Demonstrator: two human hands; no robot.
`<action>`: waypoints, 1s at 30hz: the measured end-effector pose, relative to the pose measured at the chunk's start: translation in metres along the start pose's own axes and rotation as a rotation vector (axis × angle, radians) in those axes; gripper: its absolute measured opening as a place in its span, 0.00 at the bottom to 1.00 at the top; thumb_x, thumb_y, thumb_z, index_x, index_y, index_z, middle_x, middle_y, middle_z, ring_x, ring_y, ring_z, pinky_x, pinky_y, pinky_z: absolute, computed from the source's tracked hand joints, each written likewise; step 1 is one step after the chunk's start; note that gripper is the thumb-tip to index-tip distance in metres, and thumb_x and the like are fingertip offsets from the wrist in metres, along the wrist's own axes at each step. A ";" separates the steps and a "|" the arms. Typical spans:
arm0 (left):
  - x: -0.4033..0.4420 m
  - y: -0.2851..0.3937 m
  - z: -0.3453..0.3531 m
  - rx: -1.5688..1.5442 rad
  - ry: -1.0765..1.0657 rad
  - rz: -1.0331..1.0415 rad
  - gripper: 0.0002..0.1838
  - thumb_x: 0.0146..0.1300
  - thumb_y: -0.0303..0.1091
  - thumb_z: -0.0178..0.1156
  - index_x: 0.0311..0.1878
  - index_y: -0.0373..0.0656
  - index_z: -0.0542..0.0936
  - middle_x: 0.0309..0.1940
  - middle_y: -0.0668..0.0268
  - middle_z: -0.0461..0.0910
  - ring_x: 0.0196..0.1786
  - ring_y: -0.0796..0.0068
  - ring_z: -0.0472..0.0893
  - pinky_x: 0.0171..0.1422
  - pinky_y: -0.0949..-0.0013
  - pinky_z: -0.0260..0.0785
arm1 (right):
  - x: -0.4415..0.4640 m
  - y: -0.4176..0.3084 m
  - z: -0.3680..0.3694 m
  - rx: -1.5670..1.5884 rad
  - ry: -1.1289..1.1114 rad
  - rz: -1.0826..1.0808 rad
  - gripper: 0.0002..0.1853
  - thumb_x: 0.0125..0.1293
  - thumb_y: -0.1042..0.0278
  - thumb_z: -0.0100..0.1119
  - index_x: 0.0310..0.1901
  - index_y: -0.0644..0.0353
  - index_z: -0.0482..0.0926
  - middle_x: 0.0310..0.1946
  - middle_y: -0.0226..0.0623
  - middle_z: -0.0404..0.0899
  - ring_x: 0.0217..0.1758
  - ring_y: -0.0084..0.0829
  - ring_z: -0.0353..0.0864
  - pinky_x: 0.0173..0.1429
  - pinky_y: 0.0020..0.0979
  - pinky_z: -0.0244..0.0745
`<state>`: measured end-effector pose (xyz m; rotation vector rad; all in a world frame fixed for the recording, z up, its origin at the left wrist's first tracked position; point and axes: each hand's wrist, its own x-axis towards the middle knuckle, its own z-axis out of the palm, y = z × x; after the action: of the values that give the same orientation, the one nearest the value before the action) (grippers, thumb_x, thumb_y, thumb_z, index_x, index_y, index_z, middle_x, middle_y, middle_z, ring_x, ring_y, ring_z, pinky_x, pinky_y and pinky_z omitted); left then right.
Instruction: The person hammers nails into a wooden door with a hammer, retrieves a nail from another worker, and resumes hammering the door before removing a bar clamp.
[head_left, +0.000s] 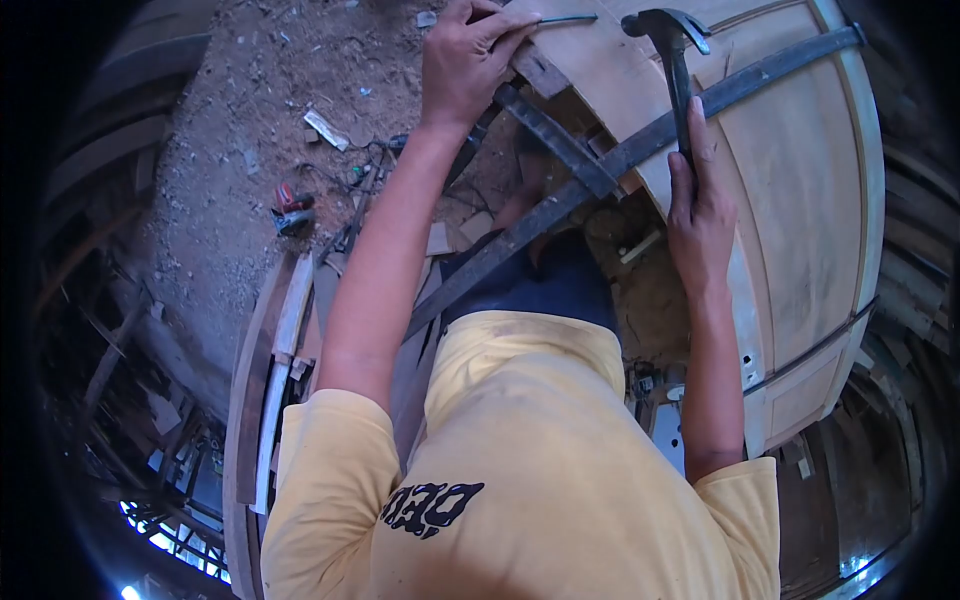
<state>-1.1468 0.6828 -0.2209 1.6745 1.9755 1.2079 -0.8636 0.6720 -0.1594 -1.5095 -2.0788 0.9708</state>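
Note:
My left hand (468,62) is at the top, its fingers pinched on a thin dark rod (568,19) that points right, over the edge of a wooden panel door (795,140). Whether the rod is a nail or a punch I cannot tell. My right hand (704,205) is wrapped round the handle of a claw hammer (676,70), with the index finger stretched along it. The hammer's head is up, above the door. A long metal bar clamp (735,88) crosses the door diagonally, its cross arm near the door's corner.
On the dirt floor to the left lies a red and dark power tool (291,210), near a pale offcut (326,130). Long boards (264,370) are stacked beside my left arm. More timber lines the dim right edge.

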 end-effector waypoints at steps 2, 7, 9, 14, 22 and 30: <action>0.001 0.000 -0.001 0.023 0.006 0.025 0.06 0.60 0.29 0.74 0.39 0.40 0.90 0.35 0.59 0.81 0.39 0.58 0.83 0.44 0.58 0.74 | 0.001 -0.002 0.001 0.002 -0.012 0.006 0.30 0.79 0.70 0.57 0.79 0.39 0.69 0.65 0.46 0.83 0.60 0.44 0.87 0.62 0.40 0.79; 0.001 0.001 0.000 -0.037 -0.029 -0.041 0.06 0.60 0.29 0.74 0.39 0.40 0.90 0.35 0.59 0.81 0.39 0.58 0.83 0.45 0.58 0.74 | 0.005 -0.008 0.004 -0.061 0.034 -0.100 0.31 0.78 0.70 0.58 0.79 0.35 0.68 0.54 0.50 0.87 0.47 0.47 0.89 0.54 0.41 0.82; 0.002 0.001 -0.001 -0.027 -0.032 -0.032 0.06 0.60 0.29 0.74 0.39 0.40 0.90 0.35 0.59 0.81 0.39 0.58 0.83 0.45 0.58 0.74 | 0.009 -0.005 0.010 -0.056 0.105 -0.204 0.32 0.78 0.69 0.59 0.80 0.33 0.67 0.49 0.53 0.86 0.43 0.50 0.88 0.51 0.43 0.82; 0.003 0.002 -0.002 0.009 -0.030 0.001 0.06 0.60 0.29 0.74 0.39 0.39 0.90 0.35 0.58 0.81 0.39 0.57 0.83 0.45 0.57 0.75 | 0.021 -0.015 0.003 -0.154 -0.089 0.034 0.33 0.78 0.67 0.59 0.80 0.29 0.65 0.38 0.56 0.84 0.37 0.55 0.83 0.47 0.45 0.80; -0.006 -0.001 0.004 -0.128 0.081 -0.154 0.08 0.62 0.28 0.73 0.44 0.39 0.91 0.34 0.63 0.80 0.37 0.67 0.81 0.43 0.63 0.73 | -0.001 -0.008 -0.017 -0.015 0.075 -0.016 0.30 0.81 0.71 0.54 0.81 0.44 0.65 0.72 0.44 0.77 0.62 0.37 0.86 0.66 0.34 0.75; -0.006 0.015 0.009 0.013 -0.060 -0.015 0.07 0.62 0.30 0.72 0.43 0.41 0.91 0.36 0.60 0.80 0.41 0.61 0.82 0.47 0.60 0.74 | -0.021 -0.004 -0.025 0.046 -0.001 0.274 0.32 0.81 0.71 0.55 0.82 0.39 0.64 0.62 0.48 0.85 0.53 0.31 0.85 0.60 0.31 0.76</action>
<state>-1.1290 0.6809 -0.2167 1.6794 1.9603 1.1282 -0.8425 0.6588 -0.1381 -1.8020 -1.8682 1.1069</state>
